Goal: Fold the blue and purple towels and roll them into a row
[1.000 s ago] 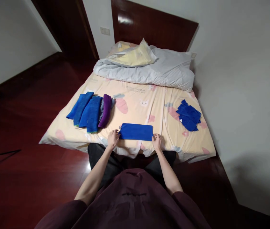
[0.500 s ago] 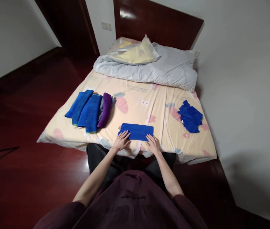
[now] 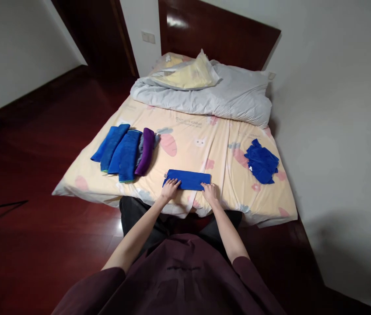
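Note:
A bright blue towel [image 3: 188, 178], folded into a long flat strip, lies at the near edge of the bed [image 3: 201, 146]. My left hand [image 3: 169, 189] curls its fingers over the strip's near left edge. My right hand [image 3: 209, 191] grips the near right edge in the same way. Both hands press the near edge up and over, so the strip looks narrower. To the left lies a row of rolled blue towels [image 3: 121, 151] with a purple one [image 3: 146, 151] at its right end. A loose heap of blue cloths [image 3: 261, 161] sits on the right side of the bed.
A grey duvet [image 3: 228, 94] and a yellow pillow [image 3: 185, 75] are bunched at the head of the bed under a dark wooden headboard [image 3: 218, 35]. A white wall runs along the right. Dark red wooden floor [image 3: 24, 175] spreads to the left.
My hands moved from the towel's two ends to its near edge and took hold of it. The towel's near edge has shifted away from me, so the strip looks narrower.

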### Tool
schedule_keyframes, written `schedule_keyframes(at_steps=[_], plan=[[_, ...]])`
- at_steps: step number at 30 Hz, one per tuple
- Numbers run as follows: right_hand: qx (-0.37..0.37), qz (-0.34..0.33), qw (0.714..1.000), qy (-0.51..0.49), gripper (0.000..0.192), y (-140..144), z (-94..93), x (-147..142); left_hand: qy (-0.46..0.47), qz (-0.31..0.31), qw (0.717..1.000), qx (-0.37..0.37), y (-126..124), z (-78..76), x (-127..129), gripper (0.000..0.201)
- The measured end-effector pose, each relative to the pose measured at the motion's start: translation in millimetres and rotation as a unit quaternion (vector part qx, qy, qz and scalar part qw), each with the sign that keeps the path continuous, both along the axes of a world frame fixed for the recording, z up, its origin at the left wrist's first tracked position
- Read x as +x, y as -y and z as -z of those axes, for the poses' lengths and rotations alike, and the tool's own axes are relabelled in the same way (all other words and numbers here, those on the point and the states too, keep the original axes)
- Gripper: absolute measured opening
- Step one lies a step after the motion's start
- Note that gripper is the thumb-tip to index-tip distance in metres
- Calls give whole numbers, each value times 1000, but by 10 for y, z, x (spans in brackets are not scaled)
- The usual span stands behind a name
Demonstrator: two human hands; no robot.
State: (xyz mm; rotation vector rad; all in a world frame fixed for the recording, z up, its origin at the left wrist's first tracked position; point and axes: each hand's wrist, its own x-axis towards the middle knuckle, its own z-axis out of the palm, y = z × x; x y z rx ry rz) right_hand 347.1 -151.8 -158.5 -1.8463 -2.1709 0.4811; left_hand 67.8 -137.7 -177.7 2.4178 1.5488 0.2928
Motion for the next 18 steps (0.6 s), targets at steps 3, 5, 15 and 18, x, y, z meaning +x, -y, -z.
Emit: schedule_keyframes(at_steps=[3, 5, 15, 18], plan=[[-4, -11, 1000, 4, 50, 10, -80, 22, 4, 11, 1000, -13, -34, -42, -57, 57], [-6, -25, 1000, 9, 53, 49, -126, 37, 7, 14, 1000, -21, -15, -66, -102, 57], [-43, -23, 999, -6, 40, 313, -217, 197, 12, 17, 995, -95, 116, -305, -353, 44], [-49, 13, 993, -102, 29, 316, -179, 264, 67, -17, 987, -146, 57, -382, -503, 36]])
